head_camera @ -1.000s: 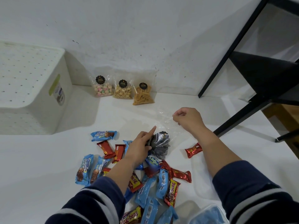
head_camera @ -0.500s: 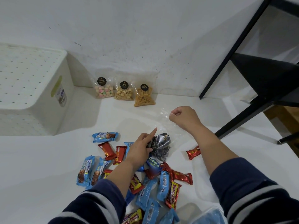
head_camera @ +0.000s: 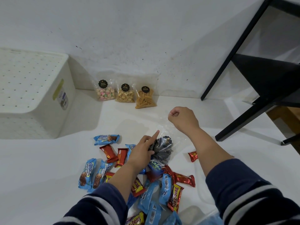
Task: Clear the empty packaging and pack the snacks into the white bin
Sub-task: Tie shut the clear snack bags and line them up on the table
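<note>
Clear plastic bag (head_camera: 164, 127) pinched by right hand (head_camera: 183, 118), stretched toward left hand (head_camera: 142, 151), which clamps black patterned pouch (head_camera: 162, 149), probably to free it. Snack bars (head_camera: 152, 181) below both wrists; white bin (head_camera: 32, 95) far left.

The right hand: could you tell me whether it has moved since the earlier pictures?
Yes. The right hand moved slightly toward the stick-snack bag by the wall.

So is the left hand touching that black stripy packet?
Touching. The head view shows the left hand with its fingers resting right on the black stripy packet, with no gap between them.
</note>
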`<state>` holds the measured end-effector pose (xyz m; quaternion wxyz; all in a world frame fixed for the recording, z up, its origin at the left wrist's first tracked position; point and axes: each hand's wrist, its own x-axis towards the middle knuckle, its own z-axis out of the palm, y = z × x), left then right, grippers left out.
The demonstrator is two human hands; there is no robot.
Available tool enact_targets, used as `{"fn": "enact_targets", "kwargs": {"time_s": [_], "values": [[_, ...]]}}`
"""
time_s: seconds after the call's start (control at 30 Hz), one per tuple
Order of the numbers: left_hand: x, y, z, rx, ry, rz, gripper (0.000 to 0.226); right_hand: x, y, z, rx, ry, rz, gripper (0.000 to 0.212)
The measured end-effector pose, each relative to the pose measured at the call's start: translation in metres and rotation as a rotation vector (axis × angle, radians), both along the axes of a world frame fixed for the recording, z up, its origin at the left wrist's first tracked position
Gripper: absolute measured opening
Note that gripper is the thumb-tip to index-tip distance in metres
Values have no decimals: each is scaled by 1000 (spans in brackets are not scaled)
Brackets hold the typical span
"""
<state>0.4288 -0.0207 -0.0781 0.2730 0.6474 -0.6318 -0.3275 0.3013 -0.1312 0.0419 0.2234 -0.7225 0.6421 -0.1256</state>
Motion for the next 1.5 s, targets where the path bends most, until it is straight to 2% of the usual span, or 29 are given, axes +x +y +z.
{"fn": "enact_targets", "kwargs": {"time_s": [0.2, 0.77, 0.87, 0.93, 1.03, 1.4, 1.47, 1.5], "values": [[0, 0, -1, 4, 12, 13, 82, 5, 2, 1, 30, -19, -12, 3], [0, 0, 1, -6, 9, 9, 81, 13, 1, 5, 26, 24, -15, 14], [1, 0, 2, -3, 34, 16, 81, 7, 1, 7, 77, -26, 8, 12], [4, 0, 3, 4, 51, 34, 81, -3, -1, 9, 103, -28, 13, 22], [8, -3, 6, 23, 58, 45, 82, -21, 0, 12, 90, -16, 31, 21], [5, -14, 4, -1, 15, 31, 88, -35, 12, 6, 126, -288, -106, 15], [2, -18, 10, -19, 40, 101, 77, -38, 13, 10, 146, -409, -148, 14], [-2, -21, 16, -50, 85, 153, 64, -38, 15, 12, 166, -471, -151, 14]]}}
